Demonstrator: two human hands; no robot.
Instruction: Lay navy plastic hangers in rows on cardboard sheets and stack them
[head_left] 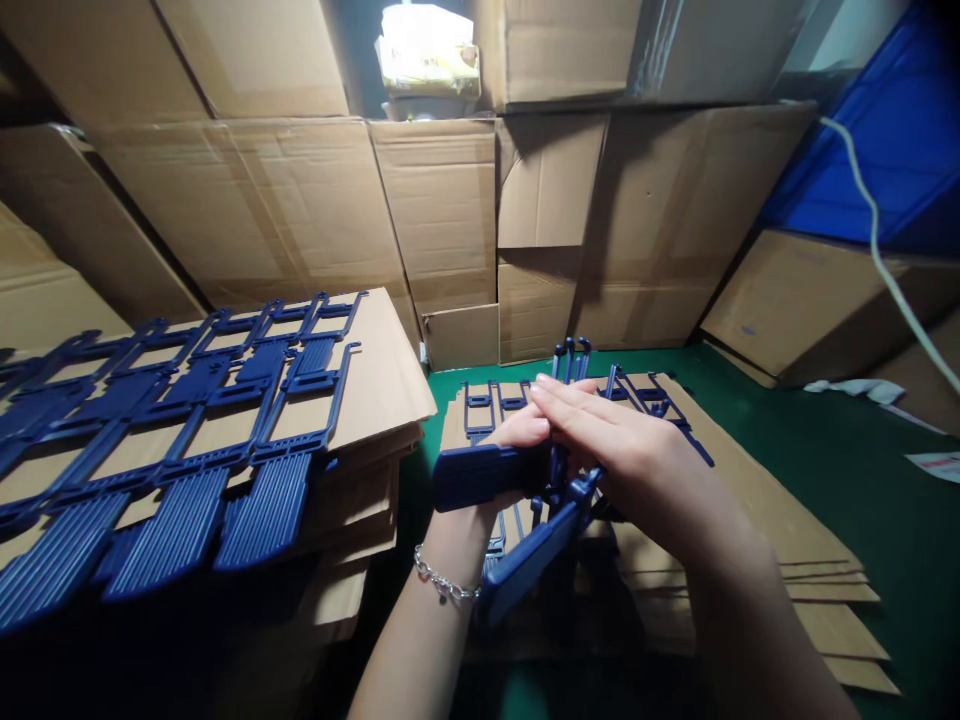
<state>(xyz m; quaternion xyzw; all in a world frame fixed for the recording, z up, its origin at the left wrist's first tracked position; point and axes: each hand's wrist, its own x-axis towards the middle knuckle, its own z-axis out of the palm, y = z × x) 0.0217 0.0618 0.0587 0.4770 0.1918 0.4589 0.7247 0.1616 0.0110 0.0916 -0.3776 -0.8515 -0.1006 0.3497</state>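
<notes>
Both my hands meet above the right cardboard stack, closed around several dark blue plastic frame parts (536, 560). My left hand (517, 435), with a chain bracelet at its wrist, grips them from the left, partly behind a broad flat end piece. Over the parts from the right lies my right hand (637, 445), its fingers pressed together and touching the left hand. Hooked rod ends (572, 348) stick up beyond the fingers. More blue frames (487, 400) lie on the cardboard sheets (750, 510) behind and below my hands.
At the left, rows of blue frames with ribbed plates (262, 510) cover another cardboard stack (375, 400). Cardboard boxes (300, 210) wall off the back. A green table surface (757, 430) shows at right, with a blue crate (862, 150) and a white cable (874, 230) above it.
</notes>
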